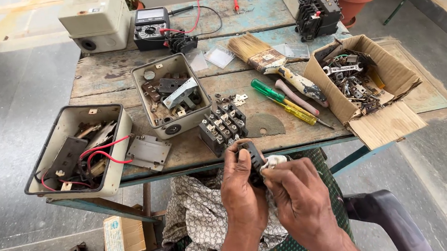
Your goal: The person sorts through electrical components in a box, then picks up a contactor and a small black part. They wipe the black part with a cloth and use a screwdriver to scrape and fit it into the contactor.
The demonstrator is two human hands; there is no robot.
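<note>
Black plastic, a small electrical contact block (252, 160) sits upright between the 2 hands, just over the near edge of the worn wooden table (124, 75) and above the patterned cloth (199, 217) on the person's lap. The left hand (243, 193) wraps it from the left, thumb and fingertips closed on its upper end, so the block stands out of the top of that grasp. The right hand (298, 199) closes in from the right, its fingers pinched on a small white piece (275, 162) that touches the block's right side; what that piece is cannot be told.

Just beyond the hands, on the table, stands a larger black contactor (223, 128) with rows of metal terminals, and beside it lies a grey half-round mesh disc (265, 125). Farther right lie a green-handled screwdriver (274, 96), a yellow-handled one (299, 113) and a paintbrush (266, 58) with a paint-spattered handle. A torn cardboard box (377, 124) of metal scraps sits at the right edge. At the left, 2 open grey switch housings hold parts: the nearer one (115, 166) with red wires, the middle one (173, 127) with loose fittings. An analogue multimeter (151, 26) stands at the far side
</note>
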